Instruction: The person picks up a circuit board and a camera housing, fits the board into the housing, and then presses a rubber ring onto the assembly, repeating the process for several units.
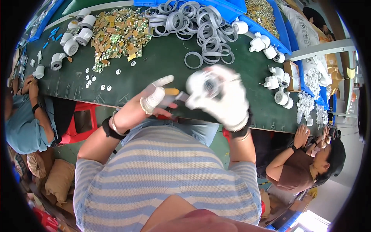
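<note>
Right hand (224, 98) raised, gripping white part (205, 83)

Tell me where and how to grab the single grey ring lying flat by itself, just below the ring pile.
Pinch the band of the grey ring from above, one finger inside the hole and one outside. It lies flat on the green table, so it offers no raised edge from the side. Probably take its near side, which faces bare table, away from the ring pile.

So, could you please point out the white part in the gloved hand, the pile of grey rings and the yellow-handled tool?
white part (206, 86), head view, its round face.
grey rings (201, 29), head view, middle of the pile.
yellow-handled tool (172, 92), head view, its yellow handle.
</note>
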